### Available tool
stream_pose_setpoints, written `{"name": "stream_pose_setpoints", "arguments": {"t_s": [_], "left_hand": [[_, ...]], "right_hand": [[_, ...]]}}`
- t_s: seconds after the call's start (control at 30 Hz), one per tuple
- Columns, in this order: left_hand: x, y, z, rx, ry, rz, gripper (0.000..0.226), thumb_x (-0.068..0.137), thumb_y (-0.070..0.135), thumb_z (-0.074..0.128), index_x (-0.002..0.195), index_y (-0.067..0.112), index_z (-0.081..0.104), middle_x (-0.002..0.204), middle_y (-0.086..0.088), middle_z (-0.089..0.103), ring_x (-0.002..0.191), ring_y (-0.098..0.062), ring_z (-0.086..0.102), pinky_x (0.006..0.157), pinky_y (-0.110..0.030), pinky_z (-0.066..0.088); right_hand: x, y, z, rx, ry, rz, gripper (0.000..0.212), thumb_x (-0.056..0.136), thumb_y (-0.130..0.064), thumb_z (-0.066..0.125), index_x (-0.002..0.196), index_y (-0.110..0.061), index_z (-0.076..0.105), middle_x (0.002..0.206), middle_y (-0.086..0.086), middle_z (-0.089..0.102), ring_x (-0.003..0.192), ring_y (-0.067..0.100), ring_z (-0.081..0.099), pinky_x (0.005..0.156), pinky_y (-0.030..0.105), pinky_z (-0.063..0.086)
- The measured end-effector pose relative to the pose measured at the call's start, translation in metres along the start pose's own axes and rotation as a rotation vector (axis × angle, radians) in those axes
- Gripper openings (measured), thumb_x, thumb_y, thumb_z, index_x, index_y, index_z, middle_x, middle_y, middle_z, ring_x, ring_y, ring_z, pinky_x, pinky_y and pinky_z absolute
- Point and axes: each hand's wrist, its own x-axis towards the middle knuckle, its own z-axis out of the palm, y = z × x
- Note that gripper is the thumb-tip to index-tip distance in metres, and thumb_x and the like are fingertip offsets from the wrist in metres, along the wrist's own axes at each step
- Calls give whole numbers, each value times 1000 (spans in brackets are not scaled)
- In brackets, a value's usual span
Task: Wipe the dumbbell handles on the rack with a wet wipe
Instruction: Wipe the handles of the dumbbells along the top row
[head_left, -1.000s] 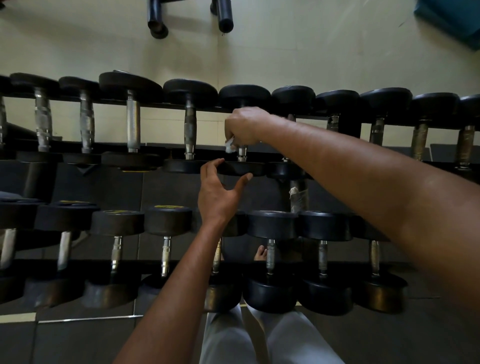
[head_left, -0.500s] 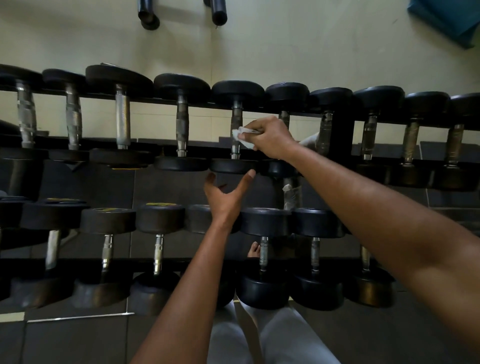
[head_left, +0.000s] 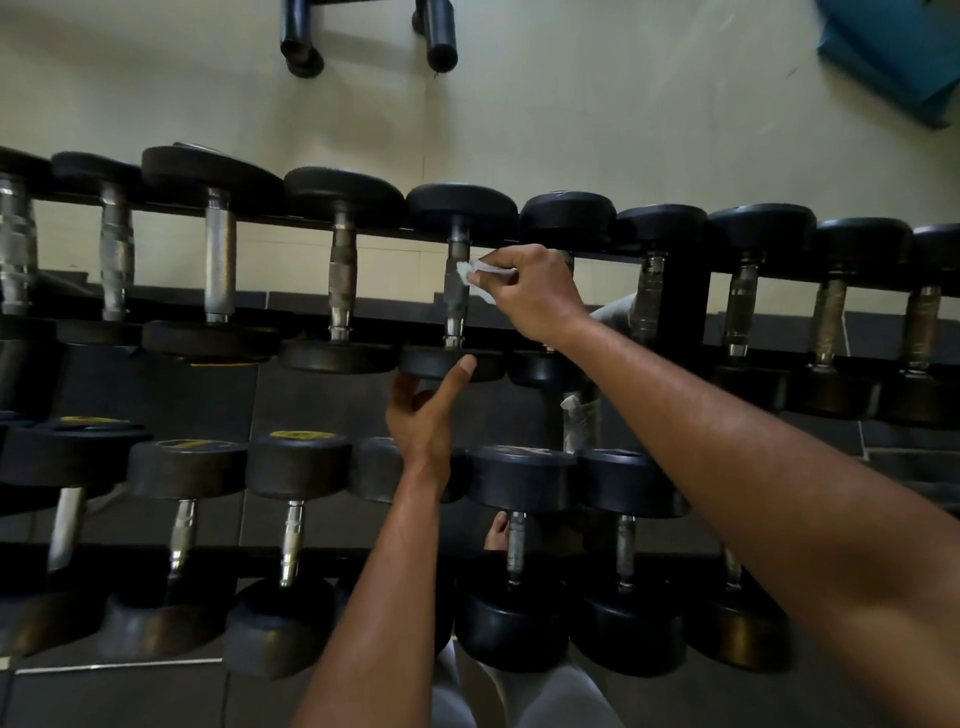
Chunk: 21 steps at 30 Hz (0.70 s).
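Pale cream floor (head_left: 571, 104), dark tiles (head_left: 322, 395) nearer, blue mat, perhaps (head_left: 893, 57), two black tube legs (head_left: 439, 36)

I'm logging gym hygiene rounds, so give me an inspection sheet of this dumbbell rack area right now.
Surface: two-tier rack, both tiers loaded with dumbbells.
Job's things: wet wipe against the handle of an upper-tier dumbbell.
Clutter: white scrap on the rack upright.
Grips: right hand pinches the wipe; left hand open, thumb on that dumbbell's near head.
Cables: nothing seen.
Surroundings: pale floor, blue mat, two black tube ends.
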Motion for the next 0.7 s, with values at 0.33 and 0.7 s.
{"name": "stream_pose_setpoints", "arguments": {"t_s": [0.33,0.7], "left_hand": [[-2,8,-7,105,-132,-75,102,61,67,98,136,5,66,126,-17,72,123,-32,68,103,-47,59],[-41,31,-12,572,133,256,65,73,73,86,98,18,60,92,1,64,82,-14,61,74,-32,54]], "right_hand": [[5,-15,0,-226,141,-196,15,102,-29,68,106,-21,80,100,-4,75,88,17,69,77,40,58],[10,-28,6,-333,251,-173,24,106,-30,58,101,-21,80,92,-2,72,79,25,69,67,36,54]]}}
